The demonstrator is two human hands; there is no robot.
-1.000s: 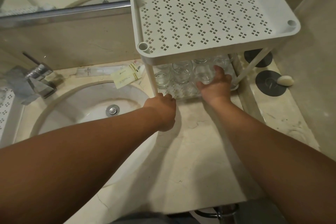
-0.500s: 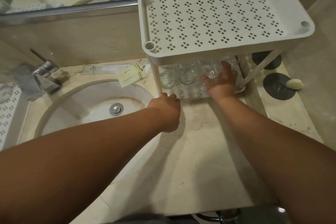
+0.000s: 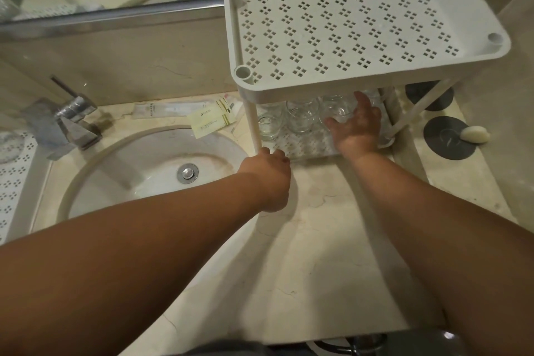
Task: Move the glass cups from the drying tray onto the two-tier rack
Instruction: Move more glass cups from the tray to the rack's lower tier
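Note:
A white two-tier rack (image 3: 375, 78) stands on the marble counter; its perforated top tier is bare. Several clear glass cups (image 3: 299, 118) stand on the lower tier, partly hidden under the top tier. My right hand (image 3: 357, 127) reaches into the lower tier, with thumb and fingers spread around one glass cup (image 3: 339, 110). My left hand (image 3: 267, 175) grips the rack at the foot of its front left leg. The white drying tray (image 3: 14, 191) shows at the far left edge, with a glass (image 3: 8, 144) on it.
A round sink (image 3: 150, 170) with a chrome tap (image 3: 73, 121) lies left of the rack. Paper sachets (image 3: 212, 121) lie behind the sink. To the right are two dark round coasters (image 3: 449, 139) and a bar of soap (image 3: 475, 134).
My right hand has pushed a little deeper under the top tier and its fingers have spread. My left hand stays at the rack's leg.

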